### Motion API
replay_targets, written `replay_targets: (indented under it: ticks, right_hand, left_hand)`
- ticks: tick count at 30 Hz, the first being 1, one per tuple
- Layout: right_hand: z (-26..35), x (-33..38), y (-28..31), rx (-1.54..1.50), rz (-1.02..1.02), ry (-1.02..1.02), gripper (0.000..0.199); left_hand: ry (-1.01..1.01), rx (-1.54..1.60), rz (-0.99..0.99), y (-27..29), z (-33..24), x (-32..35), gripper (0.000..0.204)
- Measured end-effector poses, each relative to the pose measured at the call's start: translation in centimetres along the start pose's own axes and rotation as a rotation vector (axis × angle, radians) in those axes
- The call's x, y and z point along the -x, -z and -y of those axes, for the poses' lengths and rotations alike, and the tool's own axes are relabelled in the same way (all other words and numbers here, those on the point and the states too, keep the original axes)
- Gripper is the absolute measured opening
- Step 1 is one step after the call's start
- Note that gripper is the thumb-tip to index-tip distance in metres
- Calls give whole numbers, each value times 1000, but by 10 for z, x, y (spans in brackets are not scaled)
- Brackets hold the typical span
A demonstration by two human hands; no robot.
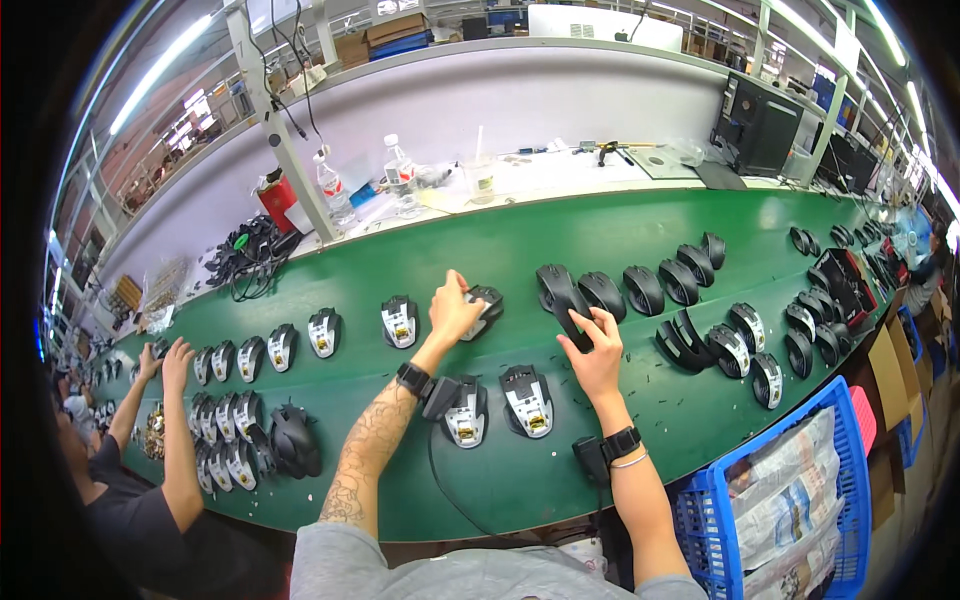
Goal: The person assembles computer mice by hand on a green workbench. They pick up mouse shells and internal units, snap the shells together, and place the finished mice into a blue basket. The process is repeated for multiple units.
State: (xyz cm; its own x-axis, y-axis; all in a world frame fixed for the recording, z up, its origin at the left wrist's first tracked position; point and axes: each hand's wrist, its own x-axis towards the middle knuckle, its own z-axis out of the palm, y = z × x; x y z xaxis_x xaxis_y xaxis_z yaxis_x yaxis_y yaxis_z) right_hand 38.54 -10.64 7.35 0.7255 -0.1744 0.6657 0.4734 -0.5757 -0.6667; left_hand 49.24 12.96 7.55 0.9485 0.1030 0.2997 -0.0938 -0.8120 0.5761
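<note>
My left hand point(453, 310) is closed at the near left side of a partly built computer mouse point(487, 314), above the green bench. In my right hand point(598, 356), thumb and fingers pinch a curved black mouse cover point(573, 312). The cover overlaps the end of a row of black mice, one of them a black mouse point(602, 294) just right of it. Two uncovered mice with white lower halves lie between my forearms, a left one point(466, 418) and a right one point(527, 402). Another uncovered mouse point(399, 322) sits left of my left hand.
Loose black covers point(684, 342) and several mice lie to the right. A blue basket point(720, 540) stands at the near right edge. At the left, a co-worker's hands point(165, 362) are above the bench. Bottles point(400, 175) and a cup point(480, 180) line the back.
</note>
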Motion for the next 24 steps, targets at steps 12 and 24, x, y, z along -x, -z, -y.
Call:
replay_targets:
  ticks: [12,24]
  right_hand:
    - [7,0,-1,31,22,51,61]
    - [35,10,-15,-105,50,-6,60]
  left_hand:
    - [-108,-29,387,-1,-1,13,68]
    - [533,1679,514,17,-17,36,30]
